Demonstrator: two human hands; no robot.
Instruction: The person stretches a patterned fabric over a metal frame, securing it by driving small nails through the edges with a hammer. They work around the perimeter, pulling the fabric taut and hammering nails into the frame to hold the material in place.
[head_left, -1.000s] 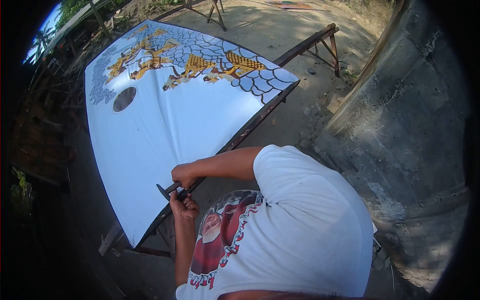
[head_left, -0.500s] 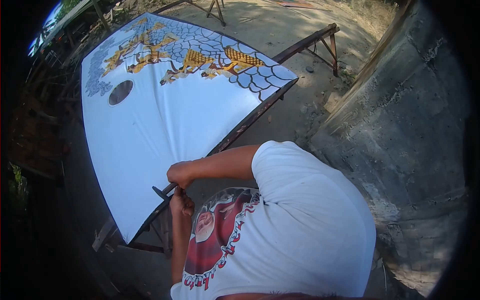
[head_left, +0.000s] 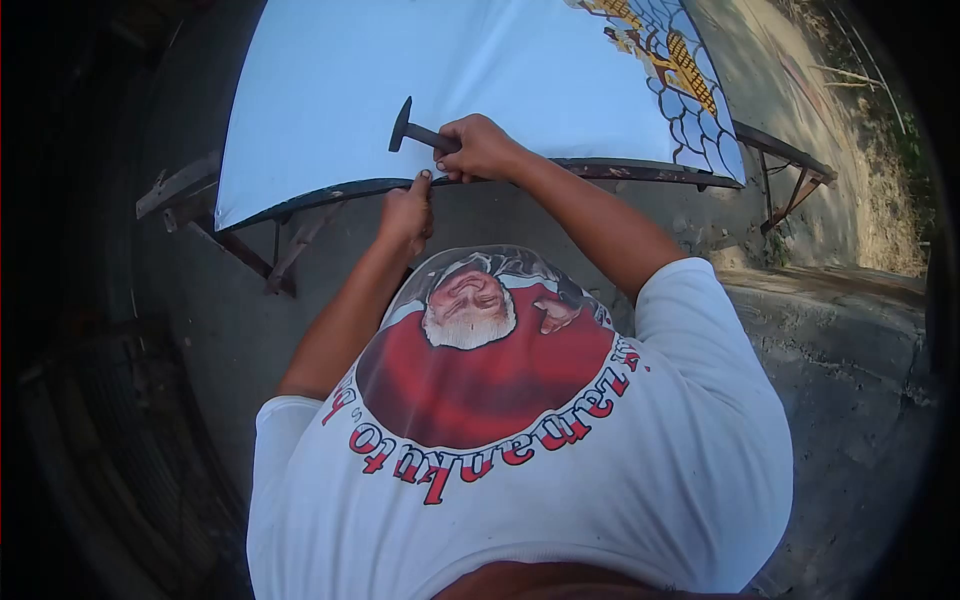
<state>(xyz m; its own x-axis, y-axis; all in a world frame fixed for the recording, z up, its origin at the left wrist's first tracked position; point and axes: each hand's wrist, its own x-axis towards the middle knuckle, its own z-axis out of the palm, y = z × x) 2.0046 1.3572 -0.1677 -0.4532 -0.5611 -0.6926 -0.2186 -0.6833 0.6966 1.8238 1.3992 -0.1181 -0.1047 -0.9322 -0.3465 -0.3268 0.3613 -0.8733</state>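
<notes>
My right hand is wrapped round the handle of a hammer, whose dark head points left above a white cloth. The cloth is stretched over a dark frame, and the hand's lower fingers reach the near edge of that frame. Just to the left, my left hand is closed at the same edge, its thumb on top, pinching the cloth's border. Its curled fingers are partly hidden below the edge. Creases run across the cloth away from my hands.
A painted pattern of golden figures and dark scale-like outlines covers the cloth's far right part. Wooden supports hold the frame at the left and right. A concrete wall stands to my right.
My view has turned, so the near edge now runs across in front of me. The hammer is lifted over the cloth in my right hand. My left hand stays at the edge.
</notes>
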